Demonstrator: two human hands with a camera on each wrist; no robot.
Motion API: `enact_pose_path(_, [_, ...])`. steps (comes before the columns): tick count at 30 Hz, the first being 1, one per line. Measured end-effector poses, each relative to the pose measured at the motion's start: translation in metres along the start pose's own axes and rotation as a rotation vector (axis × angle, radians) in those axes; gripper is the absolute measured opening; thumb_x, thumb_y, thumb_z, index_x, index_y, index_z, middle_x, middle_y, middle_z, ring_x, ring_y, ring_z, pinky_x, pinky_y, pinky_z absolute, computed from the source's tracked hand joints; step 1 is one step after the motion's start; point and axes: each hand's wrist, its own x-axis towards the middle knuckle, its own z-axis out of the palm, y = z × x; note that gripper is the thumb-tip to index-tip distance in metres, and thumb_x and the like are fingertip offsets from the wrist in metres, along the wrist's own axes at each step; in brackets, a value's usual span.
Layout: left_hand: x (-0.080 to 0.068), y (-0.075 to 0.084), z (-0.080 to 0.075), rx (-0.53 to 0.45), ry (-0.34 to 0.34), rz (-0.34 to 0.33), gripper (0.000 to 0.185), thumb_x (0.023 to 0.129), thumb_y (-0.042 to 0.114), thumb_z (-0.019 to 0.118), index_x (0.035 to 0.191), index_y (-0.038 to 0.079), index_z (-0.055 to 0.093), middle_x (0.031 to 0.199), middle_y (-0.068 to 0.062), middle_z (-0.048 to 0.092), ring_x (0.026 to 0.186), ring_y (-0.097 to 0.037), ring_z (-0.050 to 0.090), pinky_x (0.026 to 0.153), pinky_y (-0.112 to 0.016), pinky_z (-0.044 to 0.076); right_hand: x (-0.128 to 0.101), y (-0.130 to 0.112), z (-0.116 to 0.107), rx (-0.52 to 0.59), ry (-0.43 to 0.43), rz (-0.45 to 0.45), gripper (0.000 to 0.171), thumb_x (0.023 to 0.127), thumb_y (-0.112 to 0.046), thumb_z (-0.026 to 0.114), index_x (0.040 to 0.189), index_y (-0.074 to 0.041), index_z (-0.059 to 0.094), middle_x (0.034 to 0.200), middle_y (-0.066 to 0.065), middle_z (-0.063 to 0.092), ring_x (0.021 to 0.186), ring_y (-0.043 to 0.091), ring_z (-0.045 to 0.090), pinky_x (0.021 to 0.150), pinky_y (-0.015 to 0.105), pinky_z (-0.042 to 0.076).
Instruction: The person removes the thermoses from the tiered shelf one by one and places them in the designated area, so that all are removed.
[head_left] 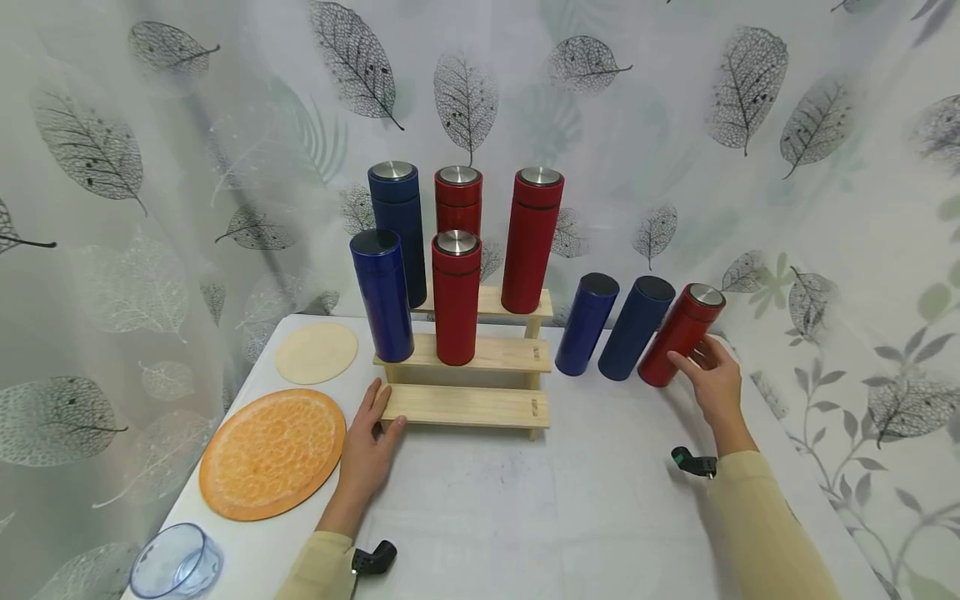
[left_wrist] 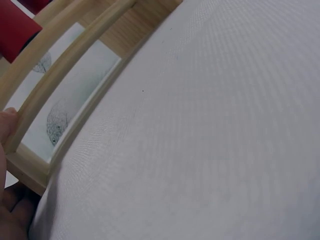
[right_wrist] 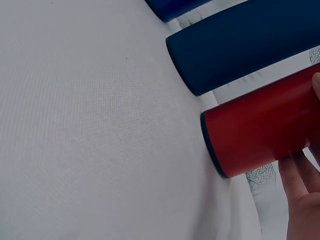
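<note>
Plastic cup [head_left: 176,567], half cropped.

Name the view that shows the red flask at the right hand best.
The head view: the whole red flask shows, silver cap included, with the right hand on it. The right wrist view shows only its lower body and base with fingertips. The left wrist view misses it.
</note>
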Motion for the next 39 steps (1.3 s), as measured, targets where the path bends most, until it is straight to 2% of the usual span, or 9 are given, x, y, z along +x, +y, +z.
enact_pose_path(3, [0.001, 0.000, 0.000, 0.013, 0.008, 0.007, 0.063, 0.107, 0.022, 0.073, 0.162, 0.003, 0.049, 0.175, -0.013, 0.033, 0.158, -0.035, 0.034, 0.115, -0.022, 0.037, 0.000, -0.002, 0.000, 0.007, 0.000, -0.005, 0.080, 0.099, -0.037, 0.082, 0.168, -0.021, 0.044, 0.166, 0.012, 0.049, 0.149, 0.031, 0.051, 0.116, 0.035, 0.046])
enact_pose_path(7, [0.002, 0.000, 0.000, 0.004, 0.003, 0.000, 0.064, 0.107, 0.021, 0.073, 0.163, 0.003, 0.049, 0.175, -0.012, 0.032, 0.158, -0.035, 0.033, 0.112, -0.014, 0.034, -0.001, -0.007, -0.001, -0.007, -0.011, -0.009, 0.081, 0.100, -0.038, 0.082, 0.169, -0.020, 0.042, 0.166, 0.014, 0.048, 0.150, 0.033, 0.049, 0.117, 0.040, 0.045])
enact_pose_path(12, [0.003, -0.002, 0.000, -0.020, -0.018, -0.019, 0.064, 0.107, 0.021, 0.073, 0.163, 0.004, 0.048, 0.177, -0.009, 0.030, 0.159, -0.031, 0.032, 0.110, -0.009, 0.032, -0.004, -0.010, -0.004, -0.088, -0.041, -0.021, 0.085, 0.101, -0.044, 0.079, 0.169, -0.014, 0.039, 0.166, 0.016, 0.048, 0.149, 0.038, 0.049, 0.117, 0.048, 0.046])
enact_pose_path(15, [0.003, -0.002, 0.001, -0.027, -0.017, -0.013, 0.064, 0.106, 0.020, 0.073, 0.163, 0.003, 0.048, 0.176, -0.010, 0.031, 0.159, -0.031, 0.033, 0.109, -0.007, 0.033, -0.008, -0.008, -0.007, -0.136, -0.043, -0.045, 0.085, 0.101, -0.044, 0.079, 0.169, -0.010, 0.040, 0.163, 0.018, 0.050, 0.147, 0.040, 0.051, 0.114, 0.040, 0.049])
enact_pose_path(19, [0.001, -0.003, 0.002, -0.030, -0.016, -0.010, 0.063, 0.106, 0.018, 0.074, 0.162, 0.003, 0.049, 0.176, -0.011, 0.031, 0.158, -0.032, 0.033, 0.107, -0.003, 0.030, -0.017, -0.006, -0.011, -0.147, 0.009, -0.061, 0.081, 0.100, -0.040, 0.081, 0.166, -0.009, 0.045, 0.158, 0.020, 0.056, 0.142, 0.037, 0.057, 0.106, 0.024, 0.051])
enact_pose_path(20, [0.001, -0.002, 0.002, -0.031, -0.016, -0.012, 0.063, 0.106, 0.017, 0.074, 0.162, 0.003, 0.049, 0.176, -0.011, 0.031, 0.158, -0.032, 0.033, 0.107, -0.003, 0.030, -0.019, -0.007, -0.012, -0.142, 0.028, -0.062, 0.079, 0.100, -0.039, 0.081, 0.165, -0.009, 0.047, 0.156, 0.020, 0.057, 0.141, 0.036, 0.058, 0.106, 0.023, 0.052])
enact_pose_path(29, [-0.001, -0.001, 0.001, -0.015, -0.014, -0.025, 0.063, 0.107, 0.019, 0.073, 0.163, 0.004, 0.048, 0.177, -0.009, 0.030, 0.160, -0.031, 0.030, 0.109, -0.003, 0.027, -0.047, -0.036, -0.012, -0.132, 0.179, -0.098, 0.065, 0.099, -0.037, 0.082, 0.154, -0.010, 0.059, 0.147, 0.015, 0.066, 0.133, 0.026, 0.064, 0.110, 0.031, 0.051])
enact_pose_path(34, [-0.002, 0.000, 0.000, 0.006, -0.022, -0.039, 0.064, 0.107, 0.021, 0.072, 0.164, 0.005, 0.047, 0.177, -0.008, 0.029, 0.161, -0.030, 0.029, 0.110, -0.003, 0.024, -0.060, -0.053, -0.010, -0.080, 0.211, -0.181, 0.060, 0.098, -0.027, 0.084, 0.151, -0.009, 0.063, 0.142, 0.016, 0.069, 0.126, 0.020, 0.068, 0.106, 0.027, 0.053])
enact_pose_path(39, [-0.001, 0.001, -0.001, 0.002, -0.022, -0.036, 0.064, 0.107, 0.020, 0.072, 0.164, 0.006, 0.047, 0.177, -0.009, 0.030, 0.160, -0.030, 0.029, 0.110, -0.003, 0.025, -0.066, -0.067, -0.007, -0.006, 0.199, -0.248, 0.057, 0.097, -0.015, 0.085, 0.149, -0.010, 0.064, 0.140, 0.017, 0.070, 0.123, 0.018, 0.070, 0.105, 0.027, 0.054])
